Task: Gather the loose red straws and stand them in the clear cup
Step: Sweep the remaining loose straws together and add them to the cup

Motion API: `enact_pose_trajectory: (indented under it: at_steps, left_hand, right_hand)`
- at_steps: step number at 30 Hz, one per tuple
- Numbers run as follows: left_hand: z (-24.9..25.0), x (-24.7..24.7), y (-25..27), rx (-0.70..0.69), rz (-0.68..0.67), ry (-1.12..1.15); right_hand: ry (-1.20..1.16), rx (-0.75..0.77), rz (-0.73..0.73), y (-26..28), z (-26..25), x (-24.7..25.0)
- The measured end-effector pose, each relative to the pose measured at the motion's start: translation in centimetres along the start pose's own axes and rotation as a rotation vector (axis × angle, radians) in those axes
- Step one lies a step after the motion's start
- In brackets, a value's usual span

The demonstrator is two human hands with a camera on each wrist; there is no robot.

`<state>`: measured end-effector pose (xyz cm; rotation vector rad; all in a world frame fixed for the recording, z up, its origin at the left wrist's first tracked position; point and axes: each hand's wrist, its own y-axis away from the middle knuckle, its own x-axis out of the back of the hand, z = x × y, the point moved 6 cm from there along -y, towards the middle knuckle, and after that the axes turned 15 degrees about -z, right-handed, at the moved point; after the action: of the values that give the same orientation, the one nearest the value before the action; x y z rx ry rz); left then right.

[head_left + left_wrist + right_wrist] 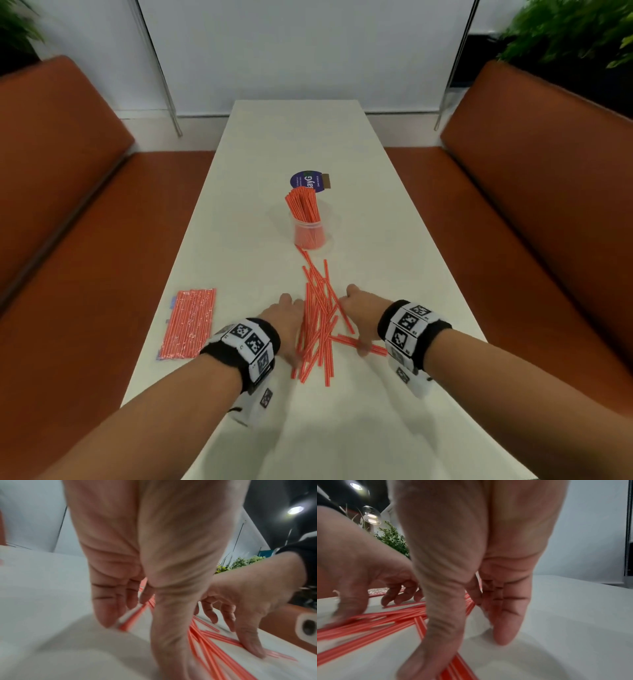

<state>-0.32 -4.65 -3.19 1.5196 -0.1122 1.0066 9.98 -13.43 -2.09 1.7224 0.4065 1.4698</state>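
A long white desk [301, 144] runs away from the person between two orange-brown benches [58, 178], with green plants [575, 31] in the far corners. On the desk's left side, near the left forearm, lies a flat clear packet of red straws [189, 322], well apart from the loose pile. Further up the middle stands the clear cup [310, 233], already holding a bunch of red straws upright, and just behind it lies a round dark blue label [306, 181]. One loose straw reaches almost to the foot of the cup; nothing else stands between the pile and the cup.

The loose red straws [318, 322] lie crisscrossed on the desk in front of the person, between the two hands. The left hand [284, 317] is set on its edge against the left side of the pile, fingers [106, 609] fairly straight and close together, their tips down on the desk and touching the nearest straws. The right hand [363, 305] stands at the pile's right side in the same way, fingers [506, 622] extended and pressed together with tips on the desk, while its thumb [436, 635] comes down on a few straws that lie crosswise at the near right. Neither hand is wrapped round any straw; both are relaxed and flat against the sides of the pile. The wrist views are blurred, so exact contact at each fingertip cannot be told.
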Motion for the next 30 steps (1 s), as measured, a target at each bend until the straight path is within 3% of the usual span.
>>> enact_pose_trajectory:
  at_steps: [4,9,12,14,19,25,30]
  left_hand:
    - [-0.1,2.9,-1.0,-0.046,0.069,0.021]
    - [-0.3,7.3,-3.5,-0.033,0.196,0.019]
    - [0.5,8.0,-5.3,-0.077,0.172,-0.052]
    - [0.8,8.0,-6.3,-0.099,0.150,-0.096]
    - [1.4,7.5,-6.8,-0.117,0.116,-0.177]
    - [0.7,6.4,-6.4,-0.161,0.175,-0.131]
    - [-0.5,6.3,-5.6,-0.137,0.229,-0.072]
  right_hand:
    - [-0.029,0.004,0.079,-0.1,-0.3,1.5]
    - [-0.098,-0.127,0.083,1.4,0.2,1.7]
    - [0.011,-0.177,0.012,1.8,-1.0,0.4]
    - [0.053,-0.164,0.052,1.3,-1.9,-0.3]
    - [-0.182,-0.197,0.129,-0.9,-3.4,-1.1]
    - [-0.194,-0.134,0.084,-2.5,-2.7,0.3]
    - [-0.234,-0.027,0.175,-1.7,-2.5,1.5]
